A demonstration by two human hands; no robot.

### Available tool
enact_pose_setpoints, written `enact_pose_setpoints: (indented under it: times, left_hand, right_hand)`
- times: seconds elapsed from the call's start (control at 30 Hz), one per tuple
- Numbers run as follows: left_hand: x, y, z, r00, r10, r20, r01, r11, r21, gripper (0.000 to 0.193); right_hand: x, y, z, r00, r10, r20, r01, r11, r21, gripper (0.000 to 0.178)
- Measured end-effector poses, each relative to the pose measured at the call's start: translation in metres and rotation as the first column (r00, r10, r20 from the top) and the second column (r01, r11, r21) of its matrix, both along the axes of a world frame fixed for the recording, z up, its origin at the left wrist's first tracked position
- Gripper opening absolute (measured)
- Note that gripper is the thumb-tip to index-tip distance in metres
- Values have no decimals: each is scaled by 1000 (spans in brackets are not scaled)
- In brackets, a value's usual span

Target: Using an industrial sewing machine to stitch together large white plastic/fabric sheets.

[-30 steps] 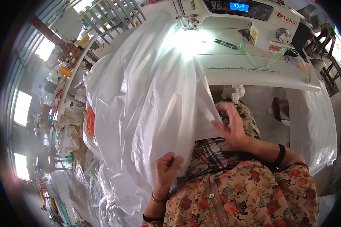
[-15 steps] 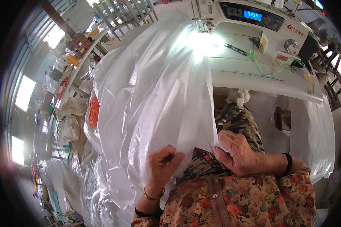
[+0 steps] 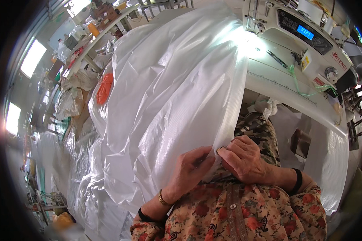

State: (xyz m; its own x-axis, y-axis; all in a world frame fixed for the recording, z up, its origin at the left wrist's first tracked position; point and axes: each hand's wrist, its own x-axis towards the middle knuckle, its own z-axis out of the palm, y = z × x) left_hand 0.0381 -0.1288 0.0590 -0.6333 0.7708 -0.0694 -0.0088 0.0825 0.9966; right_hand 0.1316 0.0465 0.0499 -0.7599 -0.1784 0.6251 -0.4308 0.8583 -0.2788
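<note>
Both hands have met at lower centre | left hand (image 3: 191, 168) and right hand (image 3: 243, 162) pinch white woven sheet (image 3: 173, 100) edge; keep corners aligned, taut

Bright daylight, glare on white sheet (image 3: 177, 92), edges warped.

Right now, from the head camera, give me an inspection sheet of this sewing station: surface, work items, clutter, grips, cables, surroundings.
Surface: white sewing table, partly covered by fabric.
Job's things: large white woven fabric sheet draped from the sewing machine down over the lap; its hemmed edge runs down to the hands.
Clutter: scissors and green thread scraps on the table.
Grips: left hand and right hand both pinch the fabric's lower edge, fingertips nearly meeting.
Cables: nothing seen.
Surroundings: white material heaped on the floor at left, an orange item, cluttered workbench behind, bright windows.
</note>
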Motion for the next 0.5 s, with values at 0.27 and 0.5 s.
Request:
enact_pose_setpoints:
  times: [0.27,0.5]
  left_hand:
    - [-7,-3,-1,987,-89,131,92,996,-12,24]
    - [-5,11,0,888,-13,459,-18,998,63,25]
  right_hand:
    - [-1,-2,4,1000,11,-28,-8,996,94,27]
    - [-1,-4,9,1000,27,2,-27,982,185,22]
